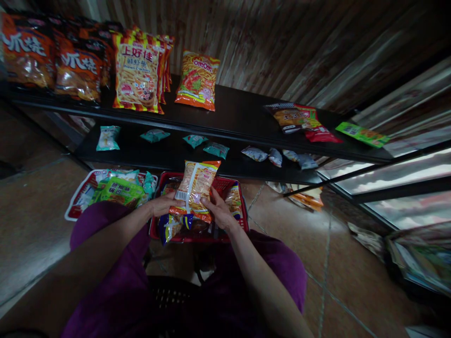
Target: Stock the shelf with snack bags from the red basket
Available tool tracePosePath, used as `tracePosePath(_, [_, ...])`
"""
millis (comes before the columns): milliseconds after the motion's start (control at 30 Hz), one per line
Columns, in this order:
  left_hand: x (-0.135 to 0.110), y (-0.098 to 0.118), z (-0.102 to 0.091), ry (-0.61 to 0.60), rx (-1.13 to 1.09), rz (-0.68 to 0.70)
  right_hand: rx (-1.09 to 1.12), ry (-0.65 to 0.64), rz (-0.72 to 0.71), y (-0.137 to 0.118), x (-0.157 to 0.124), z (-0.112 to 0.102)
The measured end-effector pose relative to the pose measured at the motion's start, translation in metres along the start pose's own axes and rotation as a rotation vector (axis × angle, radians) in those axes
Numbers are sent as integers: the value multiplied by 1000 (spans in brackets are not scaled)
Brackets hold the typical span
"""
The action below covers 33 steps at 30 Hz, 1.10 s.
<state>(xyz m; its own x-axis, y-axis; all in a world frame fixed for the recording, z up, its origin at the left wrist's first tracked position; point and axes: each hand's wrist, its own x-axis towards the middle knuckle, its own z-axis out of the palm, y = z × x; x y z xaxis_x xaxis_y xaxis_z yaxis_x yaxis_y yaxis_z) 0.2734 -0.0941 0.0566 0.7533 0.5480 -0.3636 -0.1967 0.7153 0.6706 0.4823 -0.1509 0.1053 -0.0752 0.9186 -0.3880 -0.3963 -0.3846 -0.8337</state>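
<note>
Between my two hands is an orange-and-clear snack bag [197, 185], its back with the barcode and white seam turned up. My left hand [165, 204] grips its left edge, the fingers partly hidden under the bag. On the right edge my right hand [219, 209] is closed, thumb lying on top. Directly beneath is a red basket [244, 220] holding several snack bags, among them a blue-and-yellow bag [170, 227] at its front left. An orange snack bag [199, 80] stands alone on the upper shelf, beyond my hands.
The black upper shelf [239, 110] also bears striped prawn cracker bags [138, 72], black-and-orange bags [79, 70] and a green packet [362, 134]. Small teal packets [216, 149] and silver packets [254, 153] lie on the lower shelf. A white-rimmed basket [73, 206] of bags sits left.
</note>
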Motion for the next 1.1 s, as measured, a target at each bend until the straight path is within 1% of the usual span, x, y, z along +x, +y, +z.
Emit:
tracePosePath(133, [1,3,2,53,-43,-2,-43,-30,-59,2,0,2])
tracePosePath(300, [5,3,4,98,-53,54,-97,-101,-102,1,-1,6])
tracePosePath(433, [6,5,9,103,-65,62,-53,-86,-86,1,-1,8])
tracePosePath(700, [10,7,12,192,-161,13,-58,14,-45,6,2,6])
tracePosePath(900, [12,7,11,231,-175,-8,-51,-12,-55,14,5,0])
tracePosePath(1000, [13,7,11,252,-185,9,-30,-26,-48,16,6,-1])
tracePosePath(1100, [14,7,11,259,-187,25,-38,-13,-35,18,7,-2])
